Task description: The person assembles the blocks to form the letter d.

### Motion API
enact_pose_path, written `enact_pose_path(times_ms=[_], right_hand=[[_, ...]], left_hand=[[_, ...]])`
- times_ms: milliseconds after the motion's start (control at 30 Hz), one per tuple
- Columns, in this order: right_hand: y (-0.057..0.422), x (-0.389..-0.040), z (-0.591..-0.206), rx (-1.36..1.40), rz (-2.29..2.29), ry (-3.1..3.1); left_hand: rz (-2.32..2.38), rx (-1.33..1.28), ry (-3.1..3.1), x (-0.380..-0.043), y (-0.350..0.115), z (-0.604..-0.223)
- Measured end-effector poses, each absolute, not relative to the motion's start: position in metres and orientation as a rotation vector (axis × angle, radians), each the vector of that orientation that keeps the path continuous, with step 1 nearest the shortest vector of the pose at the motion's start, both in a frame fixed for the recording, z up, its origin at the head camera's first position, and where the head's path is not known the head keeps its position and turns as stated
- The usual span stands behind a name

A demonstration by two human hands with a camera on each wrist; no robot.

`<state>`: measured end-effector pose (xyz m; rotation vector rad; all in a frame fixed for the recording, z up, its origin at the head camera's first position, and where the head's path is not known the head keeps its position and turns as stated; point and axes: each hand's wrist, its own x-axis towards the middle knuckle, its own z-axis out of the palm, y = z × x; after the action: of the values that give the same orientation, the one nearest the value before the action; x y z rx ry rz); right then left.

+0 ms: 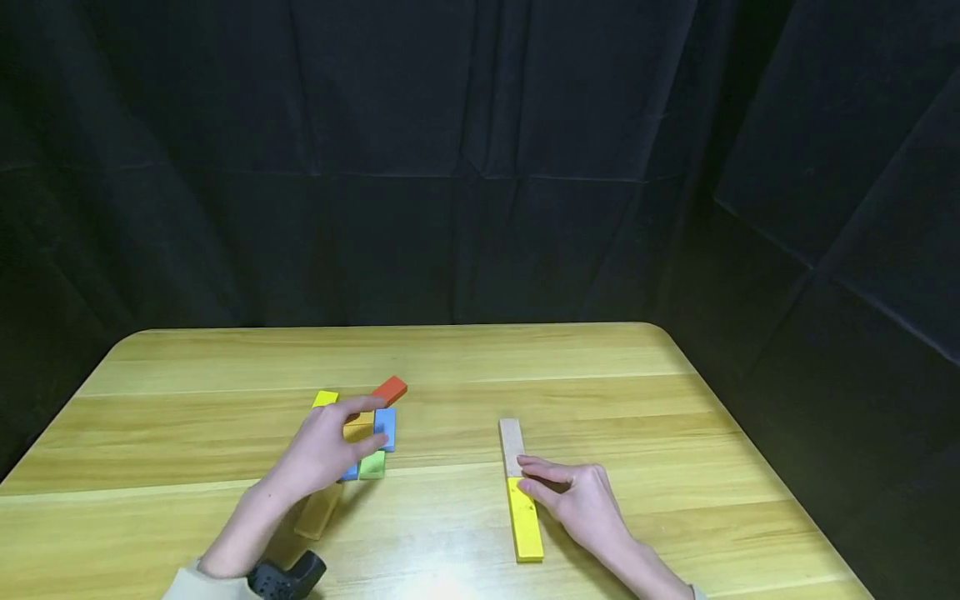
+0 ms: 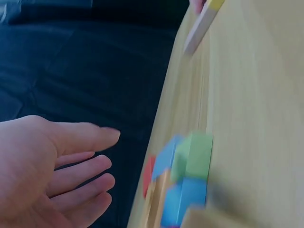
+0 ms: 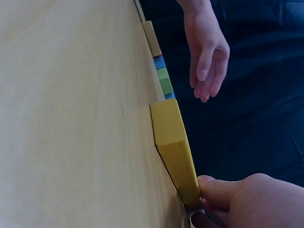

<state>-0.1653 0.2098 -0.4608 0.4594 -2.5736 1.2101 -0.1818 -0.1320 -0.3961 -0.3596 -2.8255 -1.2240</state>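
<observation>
My left hand (image 1: pixel 322 450) hovers over a cluster of coloured wooden blocks, thumb and fingers apart with nothing between them. In the cluster are a blue block (image 1: pixel 386 425), a green block (image 1: pixel 372 465), an orange block (image 1: pixel 360 427), a red block (image 1: pixel 391 388) and a yellow block (image 1: pixel 326 397). On the right, a pale block (image 1: pixel 511 446) and a long yellow block (image 1: pixel 527 529) lie end to end in a line. At their joint is my right hand (image 1: pixel 581 500), its thumb touching the yellow block and a fingertip at the pale block's edge.
A tan block (image 1: pixel 318 510) lies under my left forearm, nearer to me than the cluster. My left wrist carries a black device (image 1: pixel 288 575). Dark curtains (image 1: pixel 450 167) hang behind the wooden table (image 1: pixel 637 392).
</observation>
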Motion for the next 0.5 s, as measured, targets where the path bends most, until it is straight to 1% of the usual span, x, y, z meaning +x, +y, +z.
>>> enact_pose_path(times_ms=[200, 500], right_hand=[[0.21, -0.166, -0.461, 0.457, 1.221, -2.573], [0.21, -0.165, -0.461, 0.485, 1.202, -2.557]], left_hand=[[-1.194, -0.253, -2.839, -0.194, -0.16, -0.402], [-1.187, -0.08, -2.864, -0.202, -0.185, -0.414]])
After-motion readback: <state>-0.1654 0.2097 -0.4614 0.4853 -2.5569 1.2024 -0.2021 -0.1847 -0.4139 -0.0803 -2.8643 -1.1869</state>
